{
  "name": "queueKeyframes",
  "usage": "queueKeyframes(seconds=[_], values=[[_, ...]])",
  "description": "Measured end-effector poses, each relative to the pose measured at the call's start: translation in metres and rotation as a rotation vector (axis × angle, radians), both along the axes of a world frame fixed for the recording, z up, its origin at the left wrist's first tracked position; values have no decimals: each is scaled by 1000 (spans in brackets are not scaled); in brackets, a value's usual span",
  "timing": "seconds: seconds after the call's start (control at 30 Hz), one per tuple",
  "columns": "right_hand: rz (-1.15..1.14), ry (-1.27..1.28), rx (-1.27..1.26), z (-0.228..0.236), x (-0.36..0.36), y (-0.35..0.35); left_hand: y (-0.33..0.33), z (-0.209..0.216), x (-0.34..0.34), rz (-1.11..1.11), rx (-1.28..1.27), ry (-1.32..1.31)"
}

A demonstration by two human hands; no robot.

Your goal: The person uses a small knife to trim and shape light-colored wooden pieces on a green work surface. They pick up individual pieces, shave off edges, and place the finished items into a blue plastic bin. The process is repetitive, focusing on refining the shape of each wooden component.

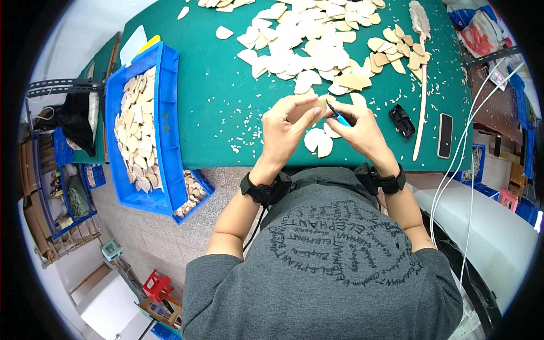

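Observation:
My left hand point(286, 127) is closed on a thin, tan, rounded flat piece point(322, 106), pinched between thumb and fingers above the table's near edge. In my right hand point(362, 131) is a small tool point(340, 118) with a blue handle and a narrow dark tip. That tip is against or very close to the piece's right edge; actual contact cannot be made out. Just below the hands, pale rounded pieces point(318, 143) lie on the green table point(215, 96). Fingers partly hide both the held piece and the tool.
A big heap of pale flat pieces point(309, 45) covers the table's far middle, with tan ones point(396, 50) beside it. Small offcuts lie scattered. A blue crate point(168, 113) of pieces stands left. To the right are a black object point(402, 121), a phone point(445, 136), a long-handled brush point(423, 96) and hanging white cables point(453, 164).

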State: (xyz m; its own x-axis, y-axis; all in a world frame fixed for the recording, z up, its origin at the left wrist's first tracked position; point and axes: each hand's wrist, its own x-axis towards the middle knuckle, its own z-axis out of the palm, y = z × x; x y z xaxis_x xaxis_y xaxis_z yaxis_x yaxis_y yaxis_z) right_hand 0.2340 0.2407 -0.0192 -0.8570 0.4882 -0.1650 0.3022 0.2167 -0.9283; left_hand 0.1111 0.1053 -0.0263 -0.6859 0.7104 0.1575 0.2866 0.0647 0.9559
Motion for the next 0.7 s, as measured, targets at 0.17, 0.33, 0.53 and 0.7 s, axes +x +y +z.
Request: queueKeyframes(seconds=[0.17,0.33,0.53,0.7], values=[[5,59,-3,-14,-7,-3,-6,1,-5,14,3,-20],[-5,16,-45,-17,-17,-11,-16,3,-11,54,19,-168],[-54,16,-164,-4,-24,-6,-65,11,-59,387,-17,-2],[-165,50,-165,-9,-13,2,-166,13,-170,959,-31,521]])
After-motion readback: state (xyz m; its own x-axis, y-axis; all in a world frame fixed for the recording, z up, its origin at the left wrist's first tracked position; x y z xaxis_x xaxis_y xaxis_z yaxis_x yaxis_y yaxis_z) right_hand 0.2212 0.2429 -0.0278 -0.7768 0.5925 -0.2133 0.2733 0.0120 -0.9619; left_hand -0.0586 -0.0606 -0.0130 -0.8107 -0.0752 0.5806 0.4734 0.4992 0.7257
